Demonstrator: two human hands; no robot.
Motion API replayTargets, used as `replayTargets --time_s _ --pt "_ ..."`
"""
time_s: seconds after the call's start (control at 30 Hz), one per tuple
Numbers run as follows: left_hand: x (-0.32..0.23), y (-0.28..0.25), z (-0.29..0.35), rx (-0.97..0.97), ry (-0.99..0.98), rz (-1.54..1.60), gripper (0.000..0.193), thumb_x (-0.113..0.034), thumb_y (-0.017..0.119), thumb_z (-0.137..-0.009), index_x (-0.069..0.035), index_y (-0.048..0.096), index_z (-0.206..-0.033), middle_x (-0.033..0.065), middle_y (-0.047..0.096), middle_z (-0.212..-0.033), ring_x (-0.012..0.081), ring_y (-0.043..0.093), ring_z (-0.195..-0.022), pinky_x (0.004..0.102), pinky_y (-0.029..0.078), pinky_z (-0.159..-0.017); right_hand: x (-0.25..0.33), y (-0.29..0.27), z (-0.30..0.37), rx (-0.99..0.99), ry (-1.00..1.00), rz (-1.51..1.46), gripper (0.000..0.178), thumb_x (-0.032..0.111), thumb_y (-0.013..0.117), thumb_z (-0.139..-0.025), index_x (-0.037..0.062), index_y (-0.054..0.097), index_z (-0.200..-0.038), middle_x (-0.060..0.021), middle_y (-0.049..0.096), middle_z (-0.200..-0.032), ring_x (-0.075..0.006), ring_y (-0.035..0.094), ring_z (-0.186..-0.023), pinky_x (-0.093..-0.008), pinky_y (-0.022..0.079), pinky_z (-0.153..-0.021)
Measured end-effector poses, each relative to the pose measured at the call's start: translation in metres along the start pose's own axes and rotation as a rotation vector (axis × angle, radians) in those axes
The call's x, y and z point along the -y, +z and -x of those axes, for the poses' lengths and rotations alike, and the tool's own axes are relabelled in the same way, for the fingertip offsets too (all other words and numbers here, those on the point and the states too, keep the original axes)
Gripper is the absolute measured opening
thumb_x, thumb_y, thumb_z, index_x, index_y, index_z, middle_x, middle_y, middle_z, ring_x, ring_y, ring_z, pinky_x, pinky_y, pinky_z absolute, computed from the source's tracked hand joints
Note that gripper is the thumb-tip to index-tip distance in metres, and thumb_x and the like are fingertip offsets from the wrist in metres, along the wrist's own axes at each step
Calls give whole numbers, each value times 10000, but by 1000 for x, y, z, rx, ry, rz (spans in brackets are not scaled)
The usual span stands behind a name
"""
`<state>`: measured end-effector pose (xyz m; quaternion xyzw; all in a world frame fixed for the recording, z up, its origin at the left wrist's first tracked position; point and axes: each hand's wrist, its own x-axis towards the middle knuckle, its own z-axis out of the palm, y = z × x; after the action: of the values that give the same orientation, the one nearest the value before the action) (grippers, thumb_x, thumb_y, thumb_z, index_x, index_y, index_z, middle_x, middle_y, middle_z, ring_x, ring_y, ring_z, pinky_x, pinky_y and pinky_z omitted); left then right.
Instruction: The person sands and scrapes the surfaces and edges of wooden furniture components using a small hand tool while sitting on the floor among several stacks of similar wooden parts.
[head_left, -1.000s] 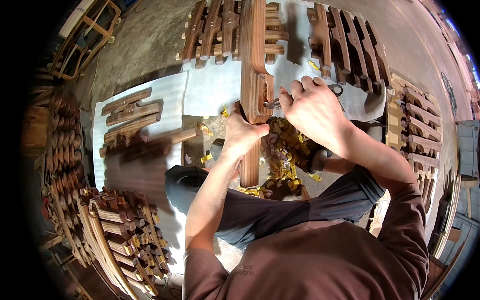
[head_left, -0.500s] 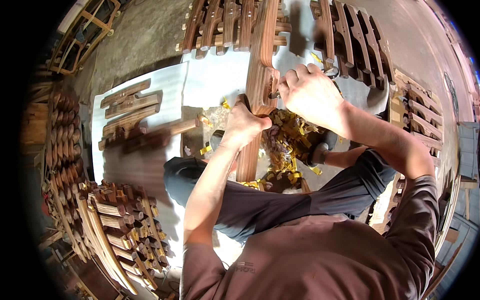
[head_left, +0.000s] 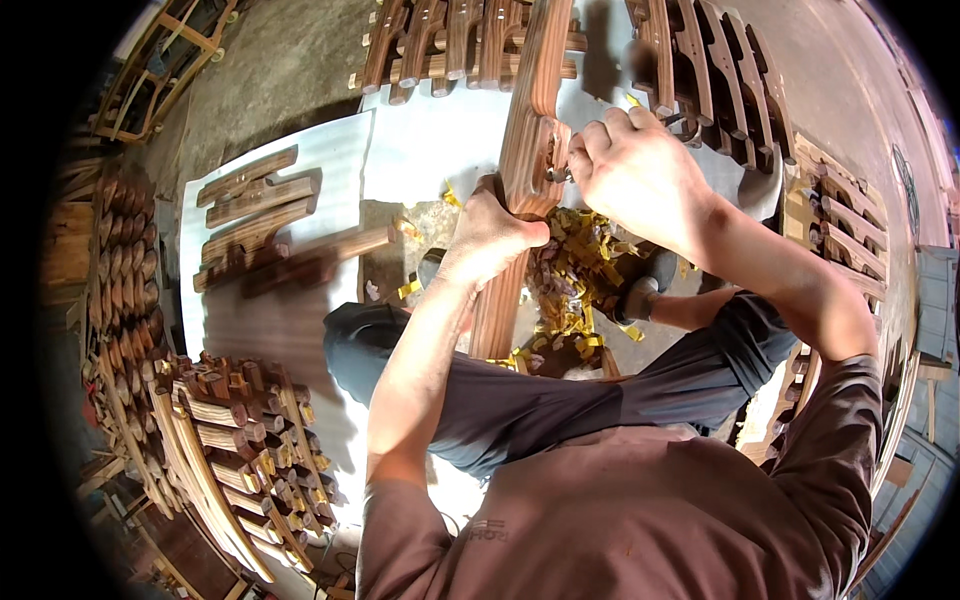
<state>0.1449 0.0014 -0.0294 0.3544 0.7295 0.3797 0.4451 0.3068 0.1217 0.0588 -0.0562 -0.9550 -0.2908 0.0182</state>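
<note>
A long brown striped wooden part point(head_left: 536, 85), wide in the middle with a carved recess, stands lengthwise before me. Its lower end reaches down to my lap. My left hand point(head_left: 488, 238) is closed around it just below the wide section, thumb across the front. At the recess, my right hand point(head_left: 640, 172) is closed in a fist against the right side of the wood. A small dark metal bit point(head_left: 562, 174) shows between its fingers and the recess; the rest of what it holds is hidden. Yellow and pale scraps point(head_left: 575, 270) lie on the floor beneath.
Shaped wooden parts point(head_left: 455, 45) lie in rows at the back, with more dark ones point(head_left: 715, 80) at back right. Several loose pieces point(head_left: 258, 210) rest on a white sheet point(head_left: 340, 150) at left. Stacked wood point(head_left: 245, 450) stands at lower left.
The wooden part has tilted, its top shifting slightly right. My right hand has moved a little right and up, and more of the metal bit shows. My left hand keeps its hold.
</note>
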Motion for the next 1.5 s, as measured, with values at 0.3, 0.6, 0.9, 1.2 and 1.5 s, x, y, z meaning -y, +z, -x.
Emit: replayTargets --time_s 0.3,0.6,0.9,1.2,1.5 --pt "2 -7 -4 -4 -5 -7 553 -130 783 -603 81 634 -1091 110 671 -932 184 613 -809 305 514 -802 -15 -6 -1 -58 20 -157 200 145 691 -713 33 697 -879 -51 662 -790 -206 637 -796 -312 534 -720" --pt "-23 -8 11 24 -85 -104 612 -161 787 -621 93 610 -1149 157 681 -971 211 630 -873 319 505 -844 -12 -4 -4 0 -27 -124 136 176 674 -744 63 691 -818 -23 649 -797 -203 638 -813 -311 505 -750" --pt "10 4 -3 24 51 -15 640 -117 782 -662 88 508 -1202 136 643 -1003 211 617 -905 325 504 -837 11 20 -11 -29 36 -8 141 199 664 -724 63 663 -762 -37 603 -717 -202 600 -721 -326 452 -630" --pt "14 6 -1 91 -81 256 591 -146 757 -638 134 544 -1114 139 657 -887 216 648 -812 319 527 -744 -43 17 -1 -274 345 11 191 89 667 -756 -19 604 -901 -64 563 -701 -186 552 -573 -316 462 -485" --pt "17 5 6 172 -54 411 704 -28 768 -688 61 448 -1308 124 645 -1021 202 654 -886 318 553 -819 -9 41 55 652 382 -1738 326 300 739 -864 25 714 -1037 -78 722 -867 -150 666 -716 -291 533 -665"
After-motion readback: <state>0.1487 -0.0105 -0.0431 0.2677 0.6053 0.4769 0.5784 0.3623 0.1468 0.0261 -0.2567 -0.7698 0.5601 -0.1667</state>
